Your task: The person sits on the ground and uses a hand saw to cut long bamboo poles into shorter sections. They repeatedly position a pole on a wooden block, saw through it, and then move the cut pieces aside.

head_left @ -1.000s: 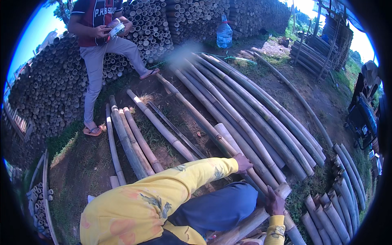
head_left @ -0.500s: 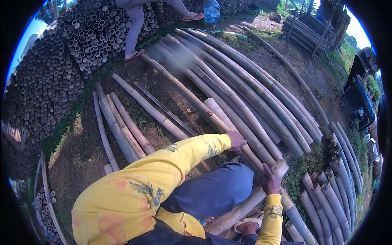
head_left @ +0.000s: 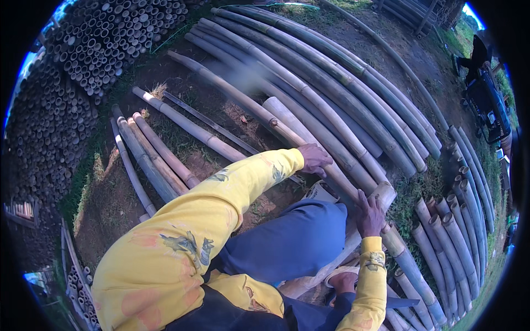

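While left hand [head_left: 316,159] and right hand [head_left: 370,215] clasp one bamboo pole [head_left: 281,129], one bent knee [head_left: 323,223], one thin strip [head_left: 213,125]

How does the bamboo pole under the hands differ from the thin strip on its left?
The bamboo pole is thick and rounded; the thin strip is narrower and looks flat. The pole is tan-brown; the strip looks greyer. The left hand and right hand touch the pole, but not the strip. Both are long and slant the same way.
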Available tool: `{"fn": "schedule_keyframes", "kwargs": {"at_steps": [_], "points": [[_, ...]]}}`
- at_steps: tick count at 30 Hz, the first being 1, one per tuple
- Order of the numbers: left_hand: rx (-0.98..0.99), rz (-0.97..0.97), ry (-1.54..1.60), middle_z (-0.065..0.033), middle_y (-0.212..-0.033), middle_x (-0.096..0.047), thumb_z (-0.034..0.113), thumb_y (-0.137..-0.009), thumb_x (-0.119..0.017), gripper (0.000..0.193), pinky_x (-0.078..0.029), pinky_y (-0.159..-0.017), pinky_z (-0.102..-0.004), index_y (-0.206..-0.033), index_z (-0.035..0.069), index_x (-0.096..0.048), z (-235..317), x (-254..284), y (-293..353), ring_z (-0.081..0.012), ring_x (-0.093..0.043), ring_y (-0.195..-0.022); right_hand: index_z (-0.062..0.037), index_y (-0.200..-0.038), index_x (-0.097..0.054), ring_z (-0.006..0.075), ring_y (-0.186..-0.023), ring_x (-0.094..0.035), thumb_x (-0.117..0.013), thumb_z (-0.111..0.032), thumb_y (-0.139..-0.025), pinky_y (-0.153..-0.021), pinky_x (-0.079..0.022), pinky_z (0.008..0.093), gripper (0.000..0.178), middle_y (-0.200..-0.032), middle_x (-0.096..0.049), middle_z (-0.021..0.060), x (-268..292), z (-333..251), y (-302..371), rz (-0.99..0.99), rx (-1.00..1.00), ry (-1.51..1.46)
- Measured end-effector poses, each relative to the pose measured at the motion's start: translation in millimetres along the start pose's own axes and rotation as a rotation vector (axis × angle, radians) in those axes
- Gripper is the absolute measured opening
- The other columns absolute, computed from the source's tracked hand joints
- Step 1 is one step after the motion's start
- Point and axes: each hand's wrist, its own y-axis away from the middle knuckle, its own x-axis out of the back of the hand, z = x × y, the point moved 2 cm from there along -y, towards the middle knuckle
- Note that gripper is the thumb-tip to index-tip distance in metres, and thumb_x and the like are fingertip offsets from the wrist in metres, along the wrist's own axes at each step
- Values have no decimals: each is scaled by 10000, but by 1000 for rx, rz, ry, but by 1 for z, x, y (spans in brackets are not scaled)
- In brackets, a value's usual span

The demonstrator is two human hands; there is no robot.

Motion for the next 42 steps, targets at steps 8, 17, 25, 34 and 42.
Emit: {"fn": "schedule_keyframes", "kwargs": {"at_steps": [8, 17, 25, 34, 42], "points": [[-28, 40, 2, -149, -1353, -646, 482, -949, -667, 591, -384, -1148, -487, -1409, 123, -575, -8, -9, 8, -340, -560, -1312, -211, -1432, -607, 323, -1293, -569, -704, -240, -919, -1127, -357, 619, 523, -1341, -628, 85, -19, 3, -5, -105, -152, -179], [-45, 25, -7, -134, -1345, -641, 483, -949, -673, 615, -403, -1140, -504, -1443, 138, -548, -7, -14, -3, -344, -570, -1295, -180, -1494, -557, 362, -1491, -421, -672, -224, -965, -1255, -188, 633, 543, -1534, -550, 122, -31, 16, 1, -135, -134, -229], [-129, 35, -127, -145, -1379, -613, 666, -641, -872, 1064, -404, -1140, -466, -1437, 68, -498, 61, -24, -47, -301, -539, -1358, -200, -1499, -561, 369, -1498, -413, -690, -218, -948, -1257, -181, 631, 567, -1534, -552, 123, -36, 7, -2, -187, -150, -235], [-21, -166, -106, -148, -1202, -702, 521, -723, -856, 725, -481, -1039, -449, -1235, 59, -630, 84, -26, -75, -321, -659, -1162, -170, -1537, -506, 390, -1523, -359, -763, -282, -900, -1270, -195, 601, 696, -1587, -484, 150, -20, 17, 4, -169, -152, -219], [23, -127, -77, -191, -1279, -673, 480, -687, -899, 865, -487, -1066, -489, -1366, 64, -561, 89, -18, -77, -400, -633, -1196, -93, -1399, -606, 390, -960, -710, -759, -212, -921, -839, -562, 453, 516, -1164, -708, 203, 165, 82, 149, -118, -383, -209]]}}
